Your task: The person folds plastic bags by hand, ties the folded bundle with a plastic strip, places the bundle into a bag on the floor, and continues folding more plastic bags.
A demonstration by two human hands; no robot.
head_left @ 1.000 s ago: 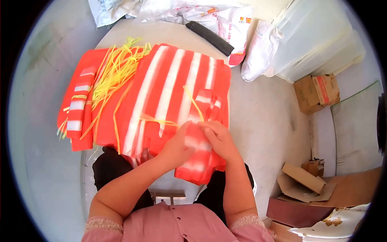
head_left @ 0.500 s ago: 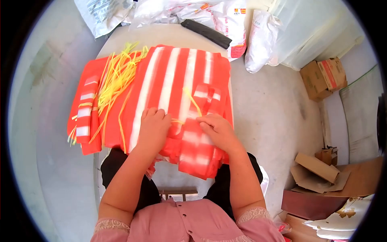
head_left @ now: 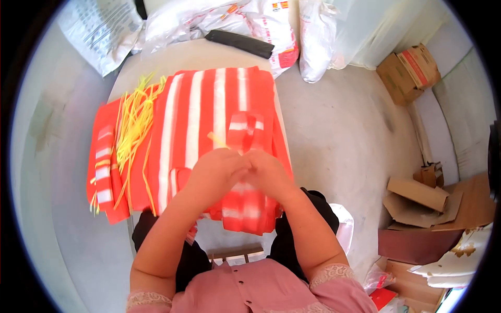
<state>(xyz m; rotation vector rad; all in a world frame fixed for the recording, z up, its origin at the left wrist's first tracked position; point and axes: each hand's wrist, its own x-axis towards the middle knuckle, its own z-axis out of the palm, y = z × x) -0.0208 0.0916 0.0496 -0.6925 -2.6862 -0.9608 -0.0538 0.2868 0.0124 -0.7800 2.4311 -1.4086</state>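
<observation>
Head: left hand (head_left: 216, 169) and right hand (head_left: 269, 172) meet, fingers (head_left: 239, 165) curled, hold unclear; slack in yellow strip (head_left: 216, 139) beyond could loosen striped bundle (head_left: 244, 215) beneath.

A pale beige tabletop (head_left: 185, 56) carries a broad, flat pile of red-and-white striped sheeting (head_left: 207, 104) across its nearer part, while beyond the pile a long, narrow black piece (head_left: 240, 43) lies crosswise, close by white printed plastic bags (head_left: 267, 23) crowded along the far side
</observation>
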